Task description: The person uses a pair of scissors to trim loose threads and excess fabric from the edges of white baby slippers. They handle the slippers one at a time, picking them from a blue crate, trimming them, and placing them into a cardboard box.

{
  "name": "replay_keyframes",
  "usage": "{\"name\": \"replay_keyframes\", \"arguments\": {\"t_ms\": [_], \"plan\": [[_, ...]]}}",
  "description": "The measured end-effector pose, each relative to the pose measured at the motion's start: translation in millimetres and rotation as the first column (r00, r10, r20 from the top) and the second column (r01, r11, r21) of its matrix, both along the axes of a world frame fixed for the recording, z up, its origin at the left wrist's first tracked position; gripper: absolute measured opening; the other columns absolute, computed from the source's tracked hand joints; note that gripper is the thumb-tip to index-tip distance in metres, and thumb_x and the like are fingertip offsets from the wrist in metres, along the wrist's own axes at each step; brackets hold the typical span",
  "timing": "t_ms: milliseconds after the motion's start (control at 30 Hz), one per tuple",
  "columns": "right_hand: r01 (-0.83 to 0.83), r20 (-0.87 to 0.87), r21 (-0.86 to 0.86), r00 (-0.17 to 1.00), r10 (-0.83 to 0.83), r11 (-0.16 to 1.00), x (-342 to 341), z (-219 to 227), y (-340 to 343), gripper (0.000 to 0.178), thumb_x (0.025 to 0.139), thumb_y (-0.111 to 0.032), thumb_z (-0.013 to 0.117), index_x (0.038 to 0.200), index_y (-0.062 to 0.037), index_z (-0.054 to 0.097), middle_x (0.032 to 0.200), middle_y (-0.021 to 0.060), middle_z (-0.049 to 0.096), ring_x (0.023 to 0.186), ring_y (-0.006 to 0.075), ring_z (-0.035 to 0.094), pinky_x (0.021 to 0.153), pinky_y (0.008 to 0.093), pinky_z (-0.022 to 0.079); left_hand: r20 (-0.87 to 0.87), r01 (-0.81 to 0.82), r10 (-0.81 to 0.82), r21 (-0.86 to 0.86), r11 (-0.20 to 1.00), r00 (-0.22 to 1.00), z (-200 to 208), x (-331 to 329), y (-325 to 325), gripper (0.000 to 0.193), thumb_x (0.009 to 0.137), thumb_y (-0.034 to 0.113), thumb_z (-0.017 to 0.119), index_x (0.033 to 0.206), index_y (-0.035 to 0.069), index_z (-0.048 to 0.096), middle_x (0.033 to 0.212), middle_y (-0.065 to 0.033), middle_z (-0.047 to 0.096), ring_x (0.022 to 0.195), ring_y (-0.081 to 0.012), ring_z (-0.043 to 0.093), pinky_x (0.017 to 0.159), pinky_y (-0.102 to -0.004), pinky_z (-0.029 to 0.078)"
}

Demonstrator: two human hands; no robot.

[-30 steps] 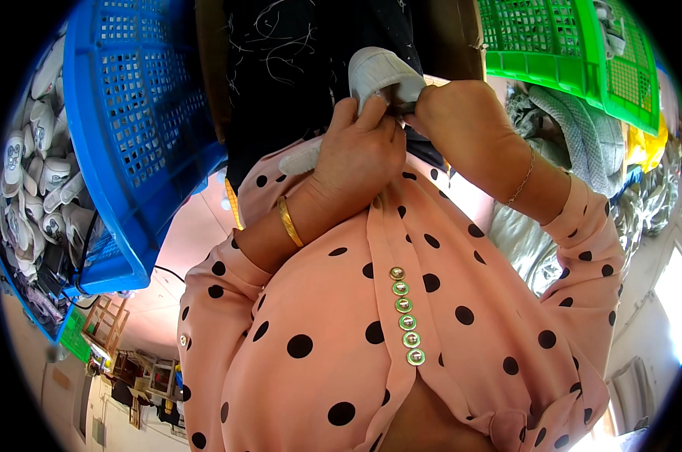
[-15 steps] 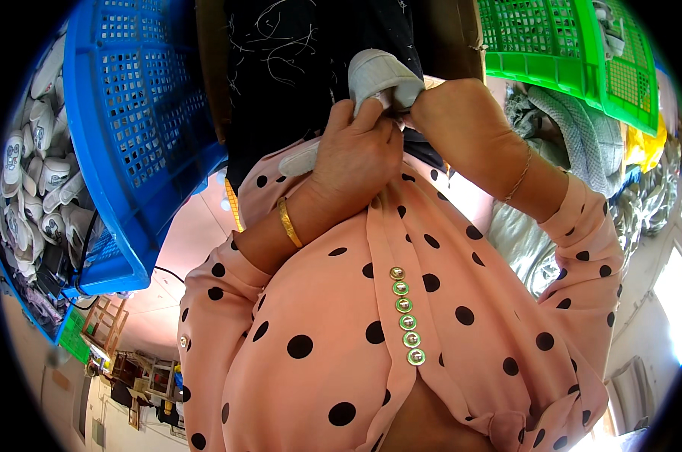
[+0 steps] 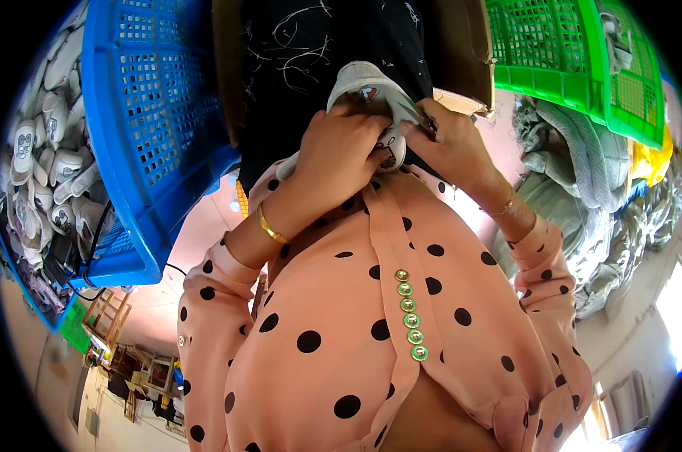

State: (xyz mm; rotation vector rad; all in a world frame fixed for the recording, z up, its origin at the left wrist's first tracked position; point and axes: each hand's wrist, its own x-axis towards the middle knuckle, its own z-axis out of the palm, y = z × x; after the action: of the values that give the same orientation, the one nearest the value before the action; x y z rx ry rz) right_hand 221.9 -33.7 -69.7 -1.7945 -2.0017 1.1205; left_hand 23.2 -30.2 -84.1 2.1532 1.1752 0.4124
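Observation:
A pale, soft shoe (image 3: 360, 74) lies over my lap, its opening turned up and a small coloured mark showing inside. My left hand (image 3: 339, 147) is closed on its near part, fingers bent into the opening. A dark printed drawing shows on the pale surface beside those fingertips. At the shoe's right edge my right hand (image 3: 455, 147) is closed, thumb and fingers pinched together around something dark and slim that I cannot make out. Part of another pale piece (image 3: 286, 167) sticks out under my left wrist.
On the left stands a blue plastic basket (image 3: 156, 98), with many pale shoes (image 3: 53, 158) heaped beyond it. A green basket (image 3: 559, 75) is at the upper right, above piled grey cloth (image 3: 563, 162). Cardboard (image 3: 461, 102) edges my dark trousers (image 3: 288, 98), which carry loose white threads.
The shoe has been turned so its opening and inside show. My right hand has swung down and outward, and its fingers are now visible at the shoe's right edge.

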Motion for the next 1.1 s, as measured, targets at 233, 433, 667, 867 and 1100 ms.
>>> {"name": "replay_keyframes", "arguments": {"t_ms": [233,433,667,867,1100], "plan": [[0.130,-0.433,-0.274,0.868,-0.243,0.953,-2,-18,-4,0.014,0.094,-0.012,0.056,0.091,0.0017,0.053,0.060,0.0067,0.058,0.055,0.0099,0.056,0.054,0.0265,0.045,-0.109,0.045,-0.096,-0.399,0.916,0.989,-1,3,23,0.032,0.071,0.019,0.075,0.099,0.004,0.069,0.078,-0.0106,0.067,0.083,-0.0304,0.064,0.068,-0.0387,0.050],[0.105,-0.468,-0.323,0.846,-0.255,0.941,-4,-16,-4,0.015,0.094,-0.013,0.056,0.094,0.0013,0.054,0.060,0.0065,0.055,0.055,0.0091,0.052,0.055,0.0257,0.045,0.090,-0.057,0.083,-0.255,0.965,0.993,-4,-1,14,0.020,0.072,0.015,0.075,0.089,0.006,0.070,0.079,-0.0117,0.068,0.080,-0.0317,0.067,0.071,-0.0381,0.053],[0.162,-0.457,-0.022,0.876,-0.154,0.987,-15,1,6,0.019,0.092,-0.016,0.062,0.099,-0.0002,0.057,0.067,0.0123,0.058,0.057,0.0215,0.060,0.056,0.0321,0.048,0.093,-0.008,0.064,-0.504,0.864,0.994,24,-18,35,0.025,0.076,0.009,0.080,0.094,0.001,0.065,0.104,-0.0128,0.064,0.083,-0.0198,0.066,0.073,-0.0290,0.052],[0.156,-0.094,0.349,0.987,-0.131,0.924,-4,42,35,0.043,0.080,-0.026,0.081,0.109,-0.0028,0.061,0.073,0.0071,0.066,0.060,0.0189,0.066,0.057,0.0286,0.053,0.580,-0.058,0.476,-0.593,0.803,0.661,42,-29,42,0.018,0.088,-0.004,0.067,0.104,0.001,0.060,0.093,-0.0023,0.064,0.087,-0.0074,0.062,0.076,-0.0222,0.051],[0.207,-0.525,0.027,0.835,-0.162,0.978,-5,41,55,0.040,0.084,-0.015,0.077,0.114,0.0042,0.062,0.083,0.0142,0.069,0.074,0.0094,0.063,0.068,0.0241,0.051,0.628,-0.077,0.571,-0.634,0.769,0.529,58,-26,55,0.020,0.090,-0.001,0.067,0.109,0.000,0.059,0.096,-0.0042,0.066,0.087,-0.0077,0.063,0.074,-0.0216,0.051]]}}
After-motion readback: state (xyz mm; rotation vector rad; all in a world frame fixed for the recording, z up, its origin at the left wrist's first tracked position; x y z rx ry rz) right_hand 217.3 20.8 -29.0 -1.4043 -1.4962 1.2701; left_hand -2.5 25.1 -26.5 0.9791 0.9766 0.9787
